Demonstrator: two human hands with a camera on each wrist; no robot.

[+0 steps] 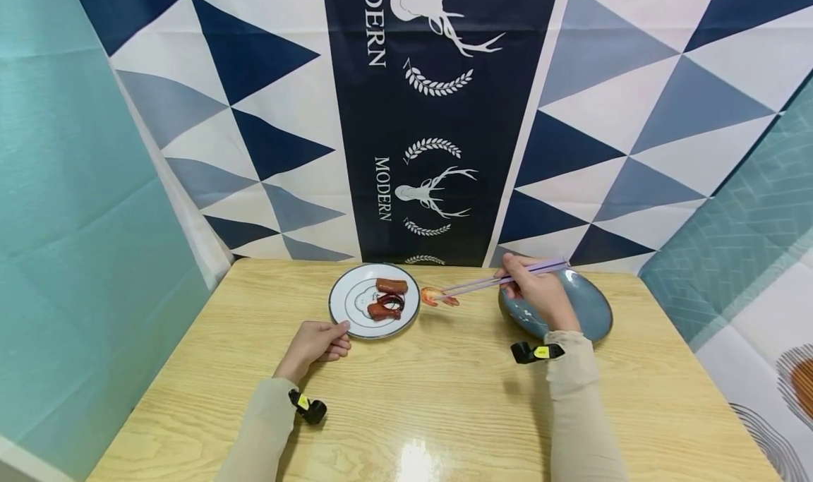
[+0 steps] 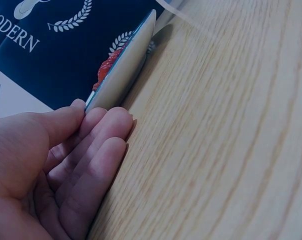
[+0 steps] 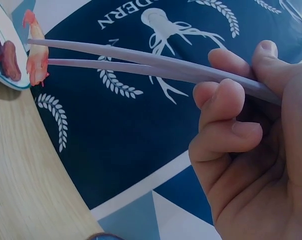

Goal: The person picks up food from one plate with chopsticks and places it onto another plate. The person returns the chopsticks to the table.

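Observation:
My left hand [image 1: 317,341] pinches the near-left rim of a white plate [image 1: 346,311] with a dark edge, thumb on top and fingers below. On the plate lie a sausage-like brown piece [image 1: 392,286], a dark red curled piece [image 1: 396,299] and a drumstick-shaped piece [image 1: 384,312]. My right hand [image 1: 540,291] grips a pair of light purple chopsticks [image 1: 476,284]. Their tips hold an orange-and-white shrimp [image 3: 38,55] just off the plate's right rim, above the table in the head view.
A blue-grey bowl [image 1: 587,305] stands at the right of the wooden table [image 1: 432,390], partly hidden under my right hand and wrist. A patterned cloth [image 1: 438,115] hangs behind the table's far edge. A teal panel [image 1: 82,207] borders the left side.

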